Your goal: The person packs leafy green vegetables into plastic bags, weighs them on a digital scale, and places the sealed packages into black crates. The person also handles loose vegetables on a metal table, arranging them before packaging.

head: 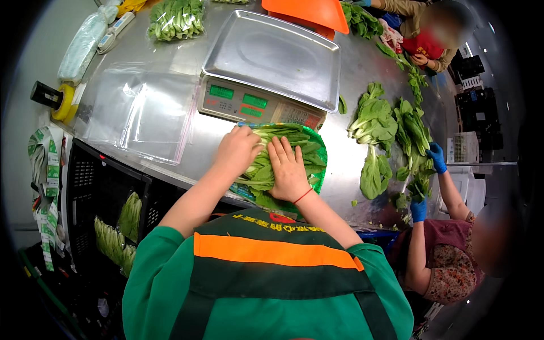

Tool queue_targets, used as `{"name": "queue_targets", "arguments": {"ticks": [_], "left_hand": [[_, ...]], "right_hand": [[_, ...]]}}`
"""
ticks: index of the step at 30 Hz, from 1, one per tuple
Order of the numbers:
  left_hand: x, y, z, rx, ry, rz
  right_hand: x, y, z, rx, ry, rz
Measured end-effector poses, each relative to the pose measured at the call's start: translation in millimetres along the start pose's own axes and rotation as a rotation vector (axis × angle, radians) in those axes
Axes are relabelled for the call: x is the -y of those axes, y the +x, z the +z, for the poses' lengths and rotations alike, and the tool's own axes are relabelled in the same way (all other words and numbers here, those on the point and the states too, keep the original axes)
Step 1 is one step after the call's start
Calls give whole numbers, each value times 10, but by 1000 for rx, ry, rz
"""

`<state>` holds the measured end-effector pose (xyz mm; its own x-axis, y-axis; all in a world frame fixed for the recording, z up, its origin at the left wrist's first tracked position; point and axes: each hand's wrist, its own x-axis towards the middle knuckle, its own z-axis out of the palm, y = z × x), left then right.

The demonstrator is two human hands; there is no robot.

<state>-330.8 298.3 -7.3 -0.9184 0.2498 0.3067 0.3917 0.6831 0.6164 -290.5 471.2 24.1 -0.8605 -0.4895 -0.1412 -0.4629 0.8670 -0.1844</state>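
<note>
A bunch of leafy greens [263, 168] lies before me on a green plastic sheet or basket [321, 163], which I cannot tell apart; the stems point left. My left hand [239, 148] bends over the stem end, its fingertips partly hidden, so its grip is unclear. Flat on the leaves rests my right hand [289, 172], palm down with the fingers extended. Just beyond both hands stands a digital scale [238, 100] with a bare metal pan [272, 55].
Clear plastic bags [140, 110] lie to the left, near yellow tape [66, 102]. Bagged greens [176, 19] and an orange tray [306, 12] are at the back. Loose greens [374, 119] lie right, where gloved co-workers' hands [437, 157] work. A black crate [106, 182] holds packed greens.
</note>
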Motion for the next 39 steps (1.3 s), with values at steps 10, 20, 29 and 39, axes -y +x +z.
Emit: {"name": "queue_targets", "arguments": {"ticks": [10,20,29,39], "left_hand": [[561,-394,-828,8,454,145],[151,-772,-318,264,263,564],[-19,-561,-189,213,3,555],[-17,-532,-144,173,-16,499]], "right_hand": [[15,-45,65,-35,89,77],[43,-4,77,-30,155,134],[78,-166,15,234,273,24],[-251,966,-193,437,-63,168]]}}
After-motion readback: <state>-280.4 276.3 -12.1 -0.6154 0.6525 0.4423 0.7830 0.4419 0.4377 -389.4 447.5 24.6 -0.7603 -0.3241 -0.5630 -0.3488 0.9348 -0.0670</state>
